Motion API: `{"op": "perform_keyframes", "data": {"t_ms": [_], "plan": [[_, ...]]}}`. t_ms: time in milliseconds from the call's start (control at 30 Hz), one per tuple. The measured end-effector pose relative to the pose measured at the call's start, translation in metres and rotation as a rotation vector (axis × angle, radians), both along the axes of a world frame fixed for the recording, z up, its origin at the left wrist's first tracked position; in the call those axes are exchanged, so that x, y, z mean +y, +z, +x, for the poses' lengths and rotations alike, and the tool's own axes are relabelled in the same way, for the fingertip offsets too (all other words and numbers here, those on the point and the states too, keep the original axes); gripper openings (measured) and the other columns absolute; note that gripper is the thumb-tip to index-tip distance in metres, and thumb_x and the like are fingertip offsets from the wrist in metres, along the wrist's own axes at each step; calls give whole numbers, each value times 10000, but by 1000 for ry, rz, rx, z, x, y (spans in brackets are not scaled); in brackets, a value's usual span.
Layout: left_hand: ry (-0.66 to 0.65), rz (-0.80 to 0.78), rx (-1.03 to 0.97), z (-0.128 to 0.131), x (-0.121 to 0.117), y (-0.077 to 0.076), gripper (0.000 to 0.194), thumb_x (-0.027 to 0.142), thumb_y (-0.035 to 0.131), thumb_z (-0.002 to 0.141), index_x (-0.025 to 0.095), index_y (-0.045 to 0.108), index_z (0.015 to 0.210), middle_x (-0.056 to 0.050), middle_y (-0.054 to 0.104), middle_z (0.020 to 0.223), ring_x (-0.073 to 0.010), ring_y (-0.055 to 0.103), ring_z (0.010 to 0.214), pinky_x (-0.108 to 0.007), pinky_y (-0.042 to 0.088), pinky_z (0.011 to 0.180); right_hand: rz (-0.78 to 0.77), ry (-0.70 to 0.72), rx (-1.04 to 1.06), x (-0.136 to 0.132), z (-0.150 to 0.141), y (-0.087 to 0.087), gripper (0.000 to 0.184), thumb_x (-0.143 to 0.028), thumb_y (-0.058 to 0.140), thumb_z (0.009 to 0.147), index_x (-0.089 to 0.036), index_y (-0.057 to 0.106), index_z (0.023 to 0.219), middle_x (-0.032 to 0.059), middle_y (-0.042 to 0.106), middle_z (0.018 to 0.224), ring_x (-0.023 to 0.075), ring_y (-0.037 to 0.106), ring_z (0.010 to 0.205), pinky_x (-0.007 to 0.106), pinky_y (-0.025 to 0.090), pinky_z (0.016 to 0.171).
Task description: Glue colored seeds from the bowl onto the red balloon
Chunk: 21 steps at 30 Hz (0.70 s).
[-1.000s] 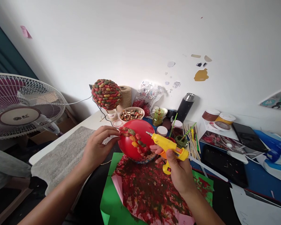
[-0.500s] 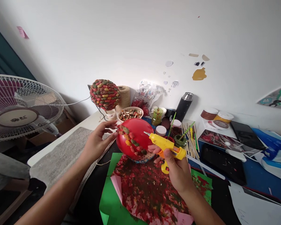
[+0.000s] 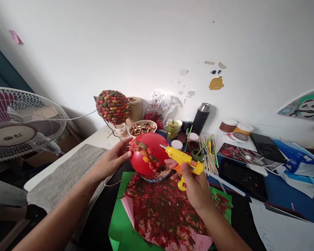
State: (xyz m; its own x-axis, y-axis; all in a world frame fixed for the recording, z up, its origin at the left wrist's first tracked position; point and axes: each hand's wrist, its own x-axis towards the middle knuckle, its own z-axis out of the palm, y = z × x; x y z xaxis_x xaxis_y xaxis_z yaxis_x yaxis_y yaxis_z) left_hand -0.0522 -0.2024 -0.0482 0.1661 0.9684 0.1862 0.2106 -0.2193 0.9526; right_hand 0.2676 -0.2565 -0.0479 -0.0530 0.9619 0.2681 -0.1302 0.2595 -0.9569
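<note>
A red balloon (image 3: 142, 164) rests in a small perforated basket (image 3: 157, 179). Across the balloon runs a curved band of painted, shell-like pieces (image 3: 146, 152) in red, green and yellow. My left hand (image 3: 117, 153) grips the balloon's left side, thumb and fingertips around the upper end of the band; any small piece under them is hidden. In my right hand (image 3: 196, 188) is a yellow hot glue gun (image 3: 184, 160), its metal nozzle pointing left toward the balloon, apart from the pieces. Beneath lies a paint-smeared sheet (image 3: 164, 212) over green paper (image 3: 122, 223).
Behind stand a ball covered in similar pieces (image 3: 113, 106), a twine spool (image 3: 134, 109), a bowl of shells (image 3: 143, 129), a black flask (image 3: 201, 118) and paint jars (image 3: 198, 156). Sticks (image 3: 211, 150) and a black tray (image 3: 243, 179) lie right. A fan (image 3: 23, 129) stands left.
The view has shifted slightly right. My left fingers have closed in against the balloon's left side. The glue gun stays in my right hand at about the same distance from the balloon.
</note>
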Motion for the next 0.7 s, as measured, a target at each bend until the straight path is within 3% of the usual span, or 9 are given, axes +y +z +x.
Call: {"op": "perform_keyframes", "data": {"t_ms": [233,400,467,600,700], "plan": [[-19,-2,83,0,-10,9,829,716,878,970,290,665,1649,-201,766,1590,-370,822,1277,-521,725,1056,-33,-53,48,4,4,2,619,-838,763,1030,-234,871,945,177,933,1182,294,870,828,336,686,588],[91,178,300,-2,-19,12,875,732,921,910,340,674,1652,-172,710,1674,-342,816,1180,-479,721,990,-81,-89,77,11,6,2,696,-912,761,970,-227,856,885,179,929,1131,309,867,837,344,682,544],[153,244,390,1,-23,12,864,756,882,931,346,661,1658,-156,721,1654,-334,804,1152,-501,697,1015,-91,-96,84,12,6,1,707,-923,763,956,-227,850,869,175,926,1109,305,865,836,346,692,552],[292,376,534,10,-33,12,851,810,801,971,317,657,1649,-147,775,1458,-357,768,1189,-539,635,1080,-118,-106,72,14,5,-1,727,-934,769,941,-214,853,875,170,929,1099,239,812,650,321,634,478],[342,460,628,16,-37,11,867,889,729,979,304,678,1616,-147,778,1362,-384,746,1206,-551,612,1062,-139,-121,74,16,6,-3,742,-954,783,910,-215,850,867,174,930,1121,244,821,657,320,628,477]]}}
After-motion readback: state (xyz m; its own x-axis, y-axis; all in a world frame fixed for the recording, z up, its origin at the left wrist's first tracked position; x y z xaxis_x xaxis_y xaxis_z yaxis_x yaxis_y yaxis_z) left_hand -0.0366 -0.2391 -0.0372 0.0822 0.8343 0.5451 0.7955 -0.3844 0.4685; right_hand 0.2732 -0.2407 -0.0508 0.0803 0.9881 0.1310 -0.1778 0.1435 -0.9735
